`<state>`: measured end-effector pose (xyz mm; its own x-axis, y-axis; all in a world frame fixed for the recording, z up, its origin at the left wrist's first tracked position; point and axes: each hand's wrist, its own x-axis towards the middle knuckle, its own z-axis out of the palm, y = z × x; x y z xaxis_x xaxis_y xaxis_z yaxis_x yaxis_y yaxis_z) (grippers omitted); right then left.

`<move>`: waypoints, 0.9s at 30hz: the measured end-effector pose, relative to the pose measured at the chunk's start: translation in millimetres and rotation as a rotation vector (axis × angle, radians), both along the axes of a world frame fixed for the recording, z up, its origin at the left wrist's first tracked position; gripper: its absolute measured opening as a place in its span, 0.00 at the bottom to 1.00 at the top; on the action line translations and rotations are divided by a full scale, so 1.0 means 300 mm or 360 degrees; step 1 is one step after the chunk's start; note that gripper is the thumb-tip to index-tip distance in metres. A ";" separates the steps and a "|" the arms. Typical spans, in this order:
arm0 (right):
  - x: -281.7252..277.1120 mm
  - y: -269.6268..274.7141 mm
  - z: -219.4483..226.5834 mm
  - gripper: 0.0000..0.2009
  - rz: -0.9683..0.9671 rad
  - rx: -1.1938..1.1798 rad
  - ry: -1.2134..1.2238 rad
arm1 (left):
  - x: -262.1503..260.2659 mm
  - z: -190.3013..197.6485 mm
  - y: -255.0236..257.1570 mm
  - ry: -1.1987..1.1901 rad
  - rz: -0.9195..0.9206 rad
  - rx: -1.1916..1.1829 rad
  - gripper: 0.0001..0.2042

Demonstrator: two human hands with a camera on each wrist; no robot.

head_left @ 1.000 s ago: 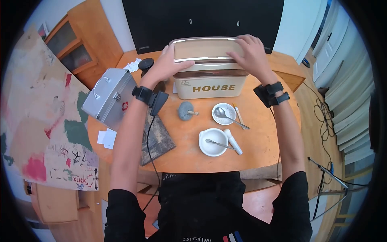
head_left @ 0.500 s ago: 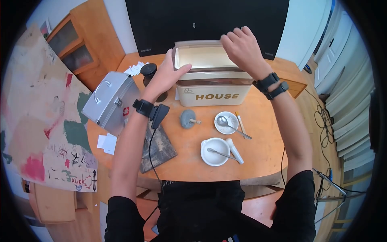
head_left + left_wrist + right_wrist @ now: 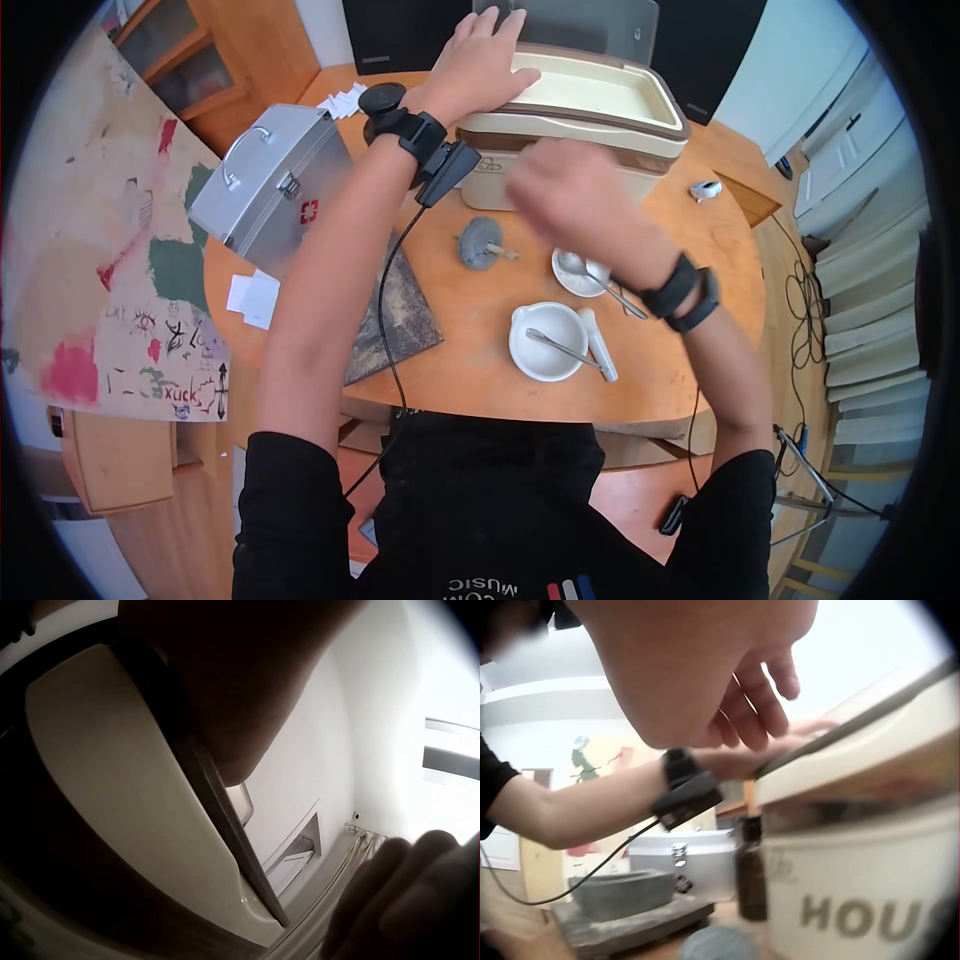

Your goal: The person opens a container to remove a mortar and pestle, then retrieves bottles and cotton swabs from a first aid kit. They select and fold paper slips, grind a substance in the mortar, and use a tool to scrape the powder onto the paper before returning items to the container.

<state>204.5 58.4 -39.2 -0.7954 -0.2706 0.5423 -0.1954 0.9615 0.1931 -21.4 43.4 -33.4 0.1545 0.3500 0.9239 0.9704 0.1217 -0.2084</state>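
A cream storage box [image 3: 600, 125] with brown trim stands at the table's back, its clear lid [image 3: 600, 25] raised behind it. Beneath the lid lies a shallow cream top tray [image 3: 600, 88]. My left hand [image 3: 480, 65] rests at the box's upper left corner, fingers spread. The right hand [image 3: 570, 185], blurred, hovers in front of the box and covers its lettering; the right wrist view shows its fingers [image 3: 754, 709] loosely bent around nothing. Below the hands lie a grey stone wheel [image 3: 478, 245] with a wooden handle, and a white dish [image 3: 575, 280] with a metal spoon [image 3: 620, 293].
A white mortar [image 3: 545, 355] holds a metal utensil, with its pestle [image 3: 600, 350] alongside. To the left stand a silver case [image 3: 275, 185] and a dark bottle [image 3: 751, 870]. A stone trough [image 3: 622, 892] sits on a dark slab [image 3: 405, 320]. A small whitish item [image 3: 705, 190] lies at right.
The box's clear lid has swung up and back. My right hand has come down from the lid to the box's front; the left has shifted along the upper left corner. The head view has shifted.
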 end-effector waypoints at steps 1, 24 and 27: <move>-0.001 -0.044 -0.070 0.06 -0.0115 -0.0045 -0.0241 | -0.006 -0.019 0.019 -0.0170 0.0024 -0.0223 0.24; -0.058 0.432 0.103 0.09 -0.0581 -0.0487 -0.0159 | 0.083 0.086 -0.037 -0.0698 -0.0607 -0.0957 0.20; 0.011 0.373 0.121 0.07 -0.0498 -0.0226 0.0264 | 0.128 0.048 -0.032 -0.0702 -0.0500 -0.1168 0.26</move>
<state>207.7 170.5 -2.8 -0.7261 0.0588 0.6851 0.1348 0.9892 0.0580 16.9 33.9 -19.0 0.0277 0.8749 0.4835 0.9466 -0.1783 0.2684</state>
